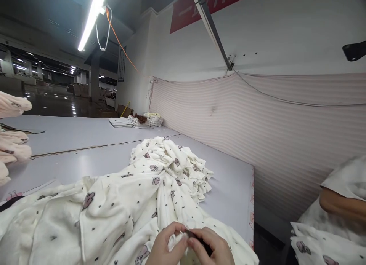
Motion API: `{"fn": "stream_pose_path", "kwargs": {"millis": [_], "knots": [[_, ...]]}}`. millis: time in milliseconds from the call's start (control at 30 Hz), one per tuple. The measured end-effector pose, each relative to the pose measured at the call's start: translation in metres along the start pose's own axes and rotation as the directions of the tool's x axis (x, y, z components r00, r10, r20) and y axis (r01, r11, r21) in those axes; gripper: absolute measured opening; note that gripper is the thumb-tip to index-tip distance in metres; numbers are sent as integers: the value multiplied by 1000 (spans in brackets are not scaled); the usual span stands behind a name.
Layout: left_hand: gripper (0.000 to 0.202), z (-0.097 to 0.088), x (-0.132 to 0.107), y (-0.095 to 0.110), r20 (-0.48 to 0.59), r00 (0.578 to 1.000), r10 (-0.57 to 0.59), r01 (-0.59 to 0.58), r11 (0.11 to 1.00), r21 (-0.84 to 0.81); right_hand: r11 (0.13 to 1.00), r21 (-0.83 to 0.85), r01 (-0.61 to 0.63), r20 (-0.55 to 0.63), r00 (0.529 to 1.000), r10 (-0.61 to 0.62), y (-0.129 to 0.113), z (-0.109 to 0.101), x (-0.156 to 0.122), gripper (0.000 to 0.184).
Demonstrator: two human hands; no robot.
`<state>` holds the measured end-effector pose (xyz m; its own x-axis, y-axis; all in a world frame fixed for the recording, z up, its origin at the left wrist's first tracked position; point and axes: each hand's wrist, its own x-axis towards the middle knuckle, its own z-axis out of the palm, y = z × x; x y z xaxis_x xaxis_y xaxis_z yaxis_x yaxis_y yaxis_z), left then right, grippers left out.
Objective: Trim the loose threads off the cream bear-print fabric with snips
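A large heap of white fabric [114, 192] with small purple animal prints and dark dots lies bunched along the table. At its near edge my left hand [167, 245] is closed, thumb and fingers pinching a fold of this fabric. Right beside it, almost touching, my right hand [217, 246] is closed around a slim dark tool [207, 248]. The tool's tip points toward the left fingertips. Most of it is covered by my fingers, so its exact kind does not show.
The pale table [228, 181] ends at a worn edge on the right. Pink folded fabric [13, 147] is stacked at left. Stacks of papers [122, 122] lie at the back. More printed fabric [323, 246] and a brown cardboard-like piece [340, 204] are at lower right.
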<state>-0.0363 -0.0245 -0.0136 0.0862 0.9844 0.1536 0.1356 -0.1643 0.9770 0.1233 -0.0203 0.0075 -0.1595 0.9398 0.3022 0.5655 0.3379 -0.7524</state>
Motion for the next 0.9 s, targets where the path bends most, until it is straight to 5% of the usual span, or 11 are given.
{"fn": "stream_pose_path", "kwargs": {"millis": [133,233,300,367,433,500,533,667,767,900], "knots": [[26,-5,4,5,-166,983,-73,68,997,-35,993,103,-50,-86,995,59,7,-8,-4,27],[30,-45,19,11,-359,905,-229,66,909,-412,959,221,-179,-216,949,228,33,-22,-17,29],[34,-76,33,16,-486,826,-286,-69,804,-590,923,282,-261,-259,906,335,54,-32,-28,28],[36,-91,44,21,-477,843,-248,-103,796,-597,892,325,-314,-260,877,403,73,-38,-37,29],[36,-78,48,24,-359,914,-188,-42,837,-546,869,364,-336,-241,867,437,85,-36,-40,29],[30,-38,43,23,-150,982,-116,51,924,-380,851,406,-332,-222,868,444,91,-30,-39,27],[25,-13,39,21,45,999,3,-2,1000,-23,843,431,-321,-211,873,440,92,-27,-37,26],[9,64,28,7,264,961,76,-144,958,249,825,499,-267,-207,887,413,93,-26,-39,29],[17,69,35,3,252,964,80,-157,940,302,833,490,-255,-295,851,434,102,-40,-50,33],[28,42,39,15,99,995,29,-49,977,208,799,493,-344,-408,719,562,119,-48,-60,37]]}}
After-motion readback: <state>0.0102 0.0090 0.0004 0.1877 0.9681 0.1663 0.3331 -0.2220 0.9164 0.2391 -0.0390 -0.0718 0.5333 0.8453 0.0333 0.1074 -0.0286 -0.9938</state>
